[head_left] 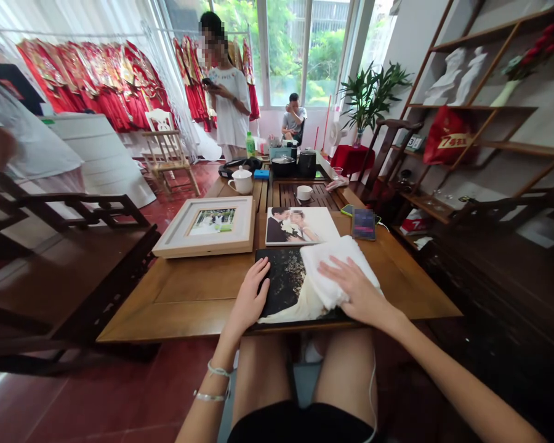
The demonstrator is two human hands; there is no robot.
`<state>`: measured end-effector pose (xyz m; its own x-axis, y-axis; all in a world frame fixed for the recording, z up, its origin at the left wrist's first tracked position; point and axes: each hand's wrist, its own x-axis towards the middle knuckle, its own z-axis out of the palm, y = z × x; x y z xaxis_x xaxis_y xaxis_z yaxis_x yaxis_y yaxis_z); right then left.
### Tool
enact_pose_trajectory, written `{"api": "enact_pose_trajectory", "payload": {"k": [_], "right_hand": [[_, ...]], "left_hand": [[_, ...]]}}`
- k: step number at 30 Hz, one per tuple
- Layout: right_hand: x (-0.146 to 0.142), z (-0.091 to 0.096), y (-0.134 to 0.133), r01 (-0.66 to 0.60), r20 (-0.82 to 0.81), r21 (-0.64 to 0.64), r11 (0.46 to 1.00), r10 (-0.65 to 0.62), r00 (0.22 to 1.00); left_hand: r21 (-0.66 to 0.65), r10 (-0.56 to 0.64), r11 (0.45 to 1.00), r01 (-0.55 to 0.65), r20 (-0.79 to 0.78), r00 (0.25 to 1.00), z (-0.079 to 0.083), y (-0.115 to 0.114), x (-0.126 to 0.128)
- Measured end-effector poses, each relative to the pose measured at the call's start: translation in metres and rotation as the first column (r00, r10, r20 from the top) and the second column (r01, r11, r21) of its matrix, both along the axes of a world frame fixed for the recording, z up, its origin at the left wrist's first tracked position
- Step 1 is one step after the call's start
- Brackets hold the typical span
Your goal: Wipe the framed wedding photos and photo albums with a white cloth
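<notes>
The dark panel (281, 283) is lying flat at the lower centre of the frame, along the near edge of the worktop (203, 289). Its long axis appears to be running left to right, though the cloth (339, 251) is covering much of its right part. The panel's pale dress is trailing toward its lower left corner.

The hands are resting well apart. The left hand (253, 292) is lying over the panel's left edge, fingers spread, probably for steadying it. The right hand (351, 286) is resting palm down on the cloth, fingers spread, seemingly pinning it against the panel. The cloth is lying in a thick, bunched fold, perhaps for padding between palm and surface.

Just beyond the panel, a wedding print (300, 227) is lying face up near the centre, and a frame (247, 227) is lying to its left, presumably set there for leaving the near part free. A phone (364, 223) is lying to the print's right, beyond the cloth.
</notes>
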<state>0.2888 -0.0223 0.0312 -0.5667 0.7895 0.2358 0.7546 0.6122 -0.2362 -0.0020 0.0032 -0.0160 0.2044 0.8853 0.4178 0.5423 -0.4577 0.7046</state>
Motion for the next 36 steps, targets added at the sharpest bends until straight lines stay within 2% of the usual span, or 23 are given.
{"api": "enact_pose_trajectory", "payload": {"k": [3, 6, 9, 13, 16, 20, 23, 26, 29, 31, 33, 36], "right_hand": [[-0.006, 0.005, -0.048, -0.163, 0.04, -0.035, 0.986, 0.164, 0.986], [0.004, 0.01, -0.067, -0.193, 0.024, -0.097, 0.976, 0.196, 0.98], [0.026, 0.01, -0.048, -0.057, -0.045, -0.138, 0.989, 0.051, 0.998], [0.039, 0.005, 0.002, 0.238, -0.025, -0.12, 0.964, -0.243, 0.97], [0.016, 0.006, 0.033, 0.356, 0.003, -0.086, 0.93, -0.357, 0.934], [-0.043, 0.013, 0.048, 0.306, 0.017, -0.053, 0.951, -0.305, 0.952], [-0.084, 0.015, 0.032, 0.193, 0.029, -0.041, 0.98, -0.192, 0.981], [-0.102, 0.013, -0.004, 0.095, 0.032, -0.038, 0.995, -0.094, 0.995], [-0.092, 0.012, -0.041, 0.025, -0.014, -0.041, 0.999, -0.025, 1.0], [-0.077, 0.013, -0.052, 0.021, -0.065, -0.058, 0.998, -0.024, 0.998], [-0.06, 0.015, -0.046, 0.048, -0.123, -0.068, 0.997, -0.056, 0.991], [-0.043, 0.018, -0.014, 0.118, -0.204, -0.056, 0.991, -0.127, 0.971]], "left_hand": [[0.004, 0.008, 1.0, -0.008, -0.011, 1.0, 0.0, 0.0, 0.0], [0.01, -0.013, 1.0, 0.013, -0.013, 1.0, 0.0, 0.001, -0.001], [0.002, -0.039, 0.999, 0.039, -0.012, 0.999, 0.0, 0.001, -0.002], [0.028, -0.05, 0.998, 0.049, 0.008, 0.999, -0.003, 0.003, -0.004], [0.053, -0.046, 0.998, 0.045, 0.025, 0.999, -0.006, 0.004, -0.004], [0.056, -0.039, 0.998, 0.037, 0.023, 0.999, -0.008, 0.005, -0.003], [0.056, -0.044, 0.997, 0.043, 0.019, 0.999, -0.008, 0.005, -0.003], [0.044, -0.035, 0.998, 0.034, 0.029, 0.999, -0.007, 0.004, -0.003], [0.033, -0.028, 0.999, 0.027, 0.041, 0.999, -0.006, 0.003, -0.003], [0.037, -0.035, 0.999, 0.034, 0.044, 0.998, -0.006, 0.002, -0.002], [0.039, -0.038, 0.999, 0.036, 0.043, 0.998, -0.006, 0.002, -0.002], [0.044, -0.039, 0.998, 0.037, 0.047, 0.998, -0.007, 0.003, -0.002]]}}
